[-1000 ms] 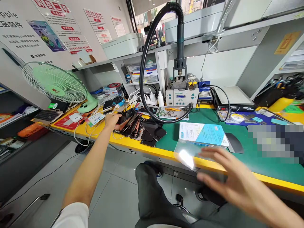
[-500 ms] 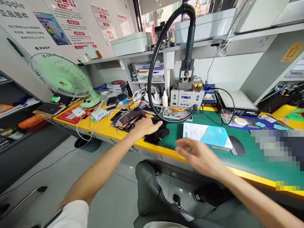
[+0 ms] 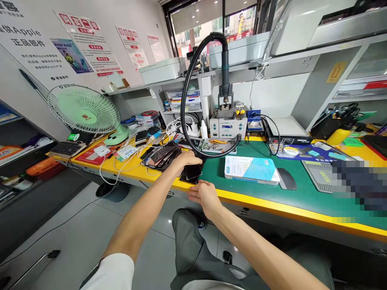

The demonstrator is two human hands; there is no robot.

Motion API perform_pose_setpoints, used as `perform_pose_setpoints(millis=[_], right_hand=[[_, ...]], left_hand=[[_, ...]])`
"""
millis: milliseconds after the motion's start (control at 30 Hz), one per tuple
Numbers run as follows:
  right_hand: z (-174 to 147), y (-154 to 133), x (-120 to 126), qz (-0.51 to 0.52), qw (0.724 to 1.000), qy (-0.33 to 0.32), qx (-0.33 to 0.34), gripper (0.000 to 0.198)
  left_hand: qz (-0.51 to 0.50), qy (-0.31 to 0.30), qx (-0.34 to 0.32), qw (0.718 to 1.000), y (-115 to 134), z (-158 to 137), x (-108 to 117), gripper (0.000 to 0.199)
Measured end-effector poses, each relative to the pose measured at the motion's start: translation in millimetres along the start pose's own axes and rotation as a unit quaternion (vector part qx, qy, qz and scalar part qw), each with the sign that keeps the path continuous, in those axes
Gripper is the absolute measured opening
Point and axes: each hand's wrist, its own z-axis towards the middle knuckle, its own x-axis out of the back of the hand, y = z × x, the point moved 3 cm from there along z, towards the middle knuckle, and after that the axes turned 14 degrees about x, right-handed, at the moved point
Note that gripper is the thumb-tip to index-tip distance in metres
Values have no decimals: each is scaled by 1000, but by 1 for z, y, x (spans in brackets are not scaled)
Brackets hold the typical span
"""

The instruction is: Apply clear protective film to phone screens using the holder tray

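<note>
A small stack of black phone screens (image 3: 192, 172) lies at the bench's front edge. My left hand (image 3: 185, 159) is over the stack's far left side, thumb reaching across it, closed around its edge; its other fingers are mostly hidden. My right hand (image 3: 208, 196) is at the near edge of the stack, by the yellow bench border, with its fingers stretched out to the left. Whether its fingertips touch the screens is hard to tell. Just left of my left hand sits a pile of dismantled phones (image 3: 160, 155).
A rework station (image 3: 228, 128) with a looping black hose (image 3: 185, 100) stands behind the stack. Blue-white packets (image 3: 252, 170) lie to the right, beside a dark grey pad (image 3: 287, 179). A green fan (image 3: 87, 112), white cables and a charger (image 3: 102, 150) occupy the left side.
My right hand has moved left and in to the near edge of the phone screens. The screens lie closer together than before. My view has shifted slightly right.
</note>
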Motion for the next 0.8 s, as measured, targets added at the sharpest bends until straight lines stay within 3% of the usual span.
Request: perform_pose_setpoints(millis=[133,333,533,800], right_hand=[[11,3,-7,20,999,28,-7,34],[18,-5,-7,30,997,38,-57,16],[25,-15,-11,39,993,14,-114,25],[41,-18,-24,12,988,-56,-143,33]], left_hand=[[-24,-22,40,999,-7,1,2,37],[-116,-58,23,991,-16,-3,14,35],[-214,-94,9,972,-25,-13,22,29],[-280,-93,19,955,-31,-11,24,30]])
